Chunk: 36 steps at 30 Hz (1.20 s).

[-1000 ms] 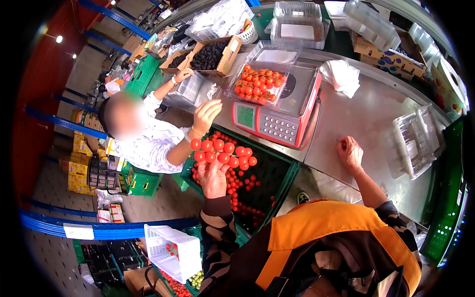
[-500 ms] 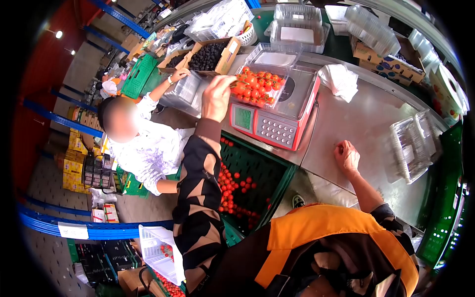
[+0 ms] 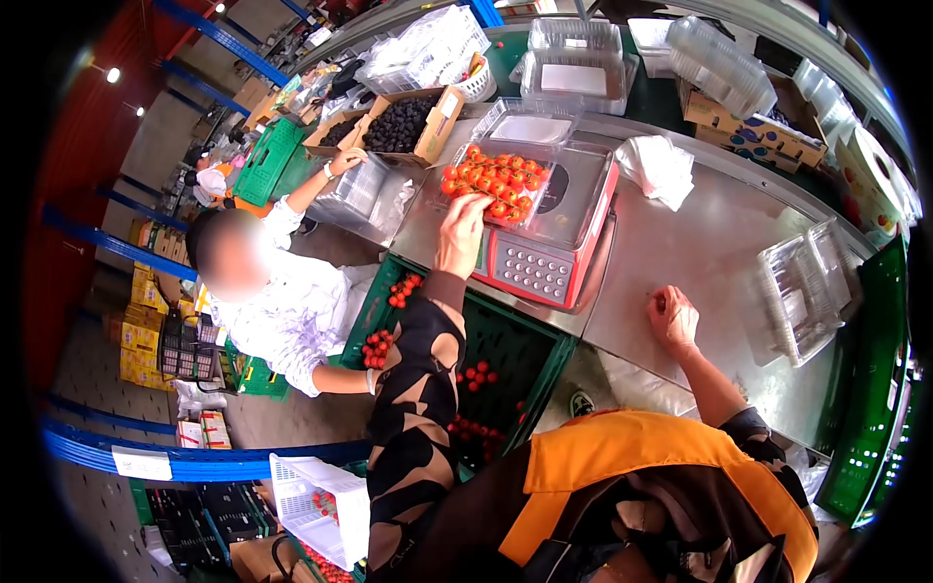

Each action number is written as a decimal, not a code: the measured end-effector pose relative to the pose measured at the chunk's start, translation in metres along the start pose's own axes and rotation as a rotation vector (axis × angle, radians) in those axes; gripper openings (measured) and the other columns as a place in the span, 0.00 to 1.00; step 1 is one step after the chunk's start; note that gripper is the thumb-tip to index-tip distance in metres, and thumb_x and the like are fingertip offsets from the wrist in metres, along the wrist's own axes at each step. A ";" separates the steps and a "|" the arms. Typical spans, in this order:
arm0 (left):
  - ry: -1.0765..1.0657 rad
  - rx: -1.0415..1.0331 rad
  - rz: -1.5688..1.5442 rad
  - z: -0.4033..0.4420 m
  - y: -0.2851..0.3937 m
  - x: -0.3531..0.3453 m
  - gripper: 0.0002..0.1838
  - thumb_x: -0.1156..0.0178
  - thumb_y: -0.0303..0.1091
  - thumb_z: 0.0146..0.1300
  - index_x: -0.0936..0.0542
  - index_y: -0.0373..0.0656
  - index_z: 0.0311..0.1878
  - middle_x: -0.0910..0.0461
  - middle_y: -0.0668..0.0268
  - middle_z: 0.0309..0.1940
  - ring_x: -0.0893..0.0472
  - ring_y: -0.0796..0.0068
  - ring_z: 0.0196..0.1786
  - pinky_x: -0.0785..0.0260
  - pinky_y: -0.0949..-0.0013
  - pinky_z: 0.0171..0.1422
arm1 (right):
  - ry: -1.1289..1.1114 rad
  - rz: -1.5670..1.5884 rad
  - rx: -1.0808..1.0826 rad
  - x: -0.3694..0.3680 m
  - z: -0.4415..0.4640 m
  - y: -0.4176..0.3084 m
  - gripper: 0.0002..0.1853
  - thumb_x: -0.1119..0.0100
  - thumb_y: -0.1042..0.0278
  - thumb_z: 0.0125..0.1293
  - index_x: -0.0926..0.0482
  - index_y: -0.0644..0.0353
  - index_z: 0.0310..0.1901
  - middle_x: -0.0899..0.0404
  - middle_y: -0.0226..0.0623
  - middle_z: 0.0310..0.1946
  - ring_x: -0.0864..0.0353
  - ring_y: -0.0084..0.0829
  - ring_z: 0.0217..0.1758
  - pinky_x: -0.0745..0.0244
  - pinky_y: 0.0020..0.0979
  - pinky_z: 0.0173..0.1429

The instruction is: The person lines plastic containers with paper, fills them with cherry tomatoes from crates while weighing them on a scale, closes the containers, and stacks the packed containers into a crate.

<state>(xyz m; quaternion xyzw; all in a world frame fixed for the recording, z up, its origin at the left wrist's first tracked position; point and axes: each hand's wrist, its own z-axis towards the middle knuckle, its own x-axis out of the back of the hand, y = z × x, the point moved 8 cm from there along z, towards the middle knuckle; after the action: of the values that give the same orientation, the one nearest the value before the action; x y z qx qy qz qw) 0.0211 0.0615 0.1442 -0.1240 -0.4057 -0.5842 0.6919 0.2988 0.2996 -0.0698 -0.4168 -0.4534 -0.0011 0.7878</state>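
Note:
A clear plastic punnet (image 3: 549,180) of red cherry tomatoes (image 3: 494,176) on the vine rests on the red and silver weighing scale (image 3: 533,262). My left hand (image 3: 461,235) is at the punnet's near edge, fingers bent together with the tips against the nearest tomatoes. Whatever lies between those fingertips is hidden. This hand also covers most of the scale's display. To the right, my right hand (image 3: 673,319) lies curled on the steel worktop (image 3: 719,243), with nothing visible in it. A green crate (image 3: 510,335) with loose tomato clusters stands below the scale.
A co-worker in a white top (image 3: 282,325) stands at left, one hand by stacked clear punnets (image 3: 364,189), the other arm reaching the green crate. Boxes of dark grapes (image 3: 400,123) sit behind. White tissues (image 3: 656,167) and empty clear punnets (image 3: 802,291) lie on the worktop.
My left hand has moved from the punnet's left end round to its near edge, now over the display. The tomatoes lie flatter in the punnet. My right hand stays put.

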 end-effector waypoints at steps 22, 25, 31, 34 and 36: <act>-0.085 1.045 0.381 -0.475 0.001 0.154 0.05 0.37 0.26 0.59 0.19 0.45 0.38 0.21 0.61 0.36 0.19 0.59 0.40 0.26 0.62 0.44 | -0.052 -0.144 -0.021 -0.015 -0.001 0.005 0.06 0.38 0.62 0.61 0.20 0.50 0.38 0.18 0.29 0.30 0.18 0.31 0.32 0.24 0.35 0.39; -0.212 0.889 0.445 -0.456 0.017 0.120 0.07 0.35 0.26 0.55 0.18 0.49 0.37 0.24 0.63 0.35 0.22 0.59 0.43 0.28 0.61 0.46 | -0.033 -0.155 -0.002 -0.016 -0.001 0.007 0.05 0.38 0.62 0.61 0.19 0.49 0.38 0.19 0.28 0.29 0.19 0.30 0.31 0.24 0.34 0.39; -0.584 0.770 0.436 -0.454 0.022 0.047 0.10 0.34 0.29 0.49 0.17 0.56 0.36 0.27 0.67 0.35 0.27 0.63 0.50 0.39 0.60 0.59 | -0.040 -0.187 -0.013 -0.016 -0.001 0.007 0.05 0.39 0.61 0.62 0.20 0.49 0.37 0.20 0.28 0.28 0.20 0.29 0.30 0.24 0.34 0.38; -0.776 0.566 0.556 -0.460 0.029 0.013 0.09 0.39 0.31 0.53 0.15 0.57 0.36 0.27 0.67 0.37 0.27 0.66 0.50 0.39 0.62 0.54 | -0.040 -0.175 -0.010 -0.015 -0.001 0.006 0.05 0.39 0.61 0.62 0.20 0.50 0.37 0.19 0.28 0.29 0.19 0.30 0.30 0.24 0.34 0.38; -0.872 0.544 0.608 -0.468 0.034 0.005 0.09 0.43 0.33 0.56 0.15 0.56 0.37 0.27 0.66 0.37 0.27 0.67 0.50 0.38 0.62 0.54 | -0.063 -0.161 -0.031 -0.016 -0.002 0.003 0.05 0.38 0.62 0.61 0.20 0.51 0.37 0.19 0.30 0.29 0.19 0.31 0.31 0.24 0.34 0.38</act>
<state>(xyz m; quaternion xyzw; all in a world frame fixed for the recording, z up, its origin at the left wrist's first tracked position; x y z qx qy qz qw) 0.2469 -0.2342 -0.1420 -0.2815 -0.7336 -0.1301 0.6047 0.2921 0.2938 -0.0839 -0.3909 -0.5100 -0.0582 0.7641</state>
